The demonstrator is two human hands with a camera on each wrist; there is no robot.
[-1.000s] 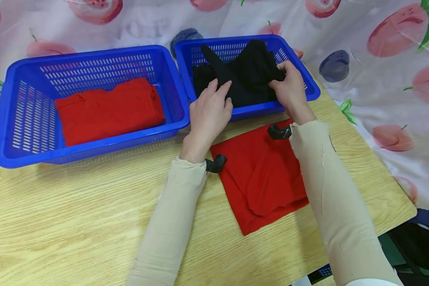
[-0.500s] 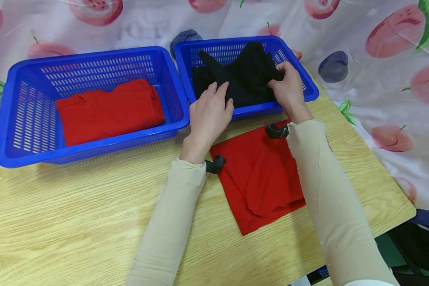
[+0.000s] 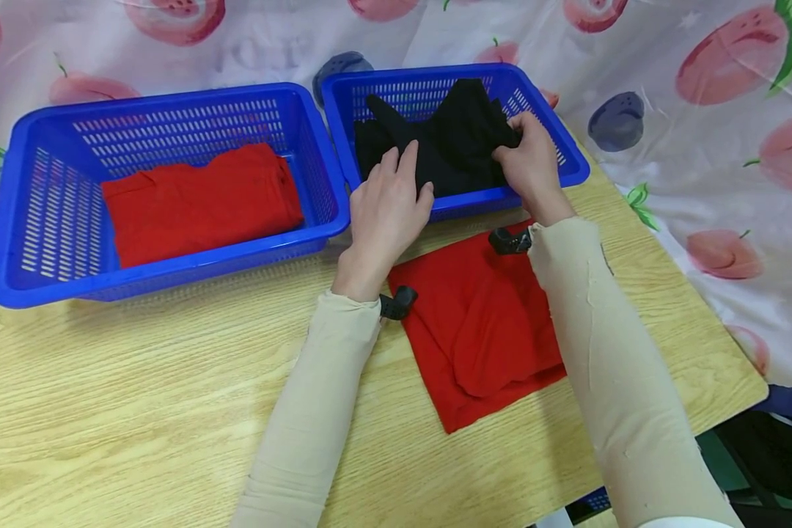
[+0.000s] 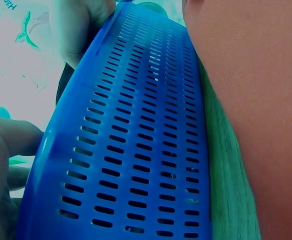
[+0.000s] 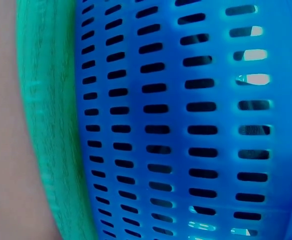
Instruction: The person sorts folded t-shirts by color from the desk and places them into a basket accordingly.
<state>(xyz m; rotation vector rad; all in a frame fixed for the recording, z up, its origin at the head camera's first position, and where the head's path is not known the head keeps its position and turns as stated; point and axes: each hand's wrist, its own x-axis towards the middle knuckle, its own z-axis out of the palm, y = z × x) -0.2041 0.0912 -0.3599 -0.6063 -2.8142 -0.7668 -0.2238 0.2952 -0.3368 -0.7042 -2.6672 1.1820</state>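
Black cloth lies bunched in the right-hand blue basket, with a narrow strip and a peak standing up from it. At its right end my right hand pinches a fold between thumb and fingers. My left hand reaches over the front rim at the basket's left corner, fingers spread and fairly straight, fingertips on the cloth. In the left wrist view the slotted basket wall fills the middle, with parts of hands along its rim. The right wrist view shows mostly basket wall, the cloth hidden behind it.
A second, larger blue basket stands close on the left, holding a folded red cloth. Another red cloth lies flattened on the wooden table, partly under my right forearm. A fruit-printed curtain hangs behind both baskets.
The black cloth's upright strip and peak have sunk slightly. My left fingers have shifted a little over the cloth. My right hand keeps its pinch in nearly the same place.
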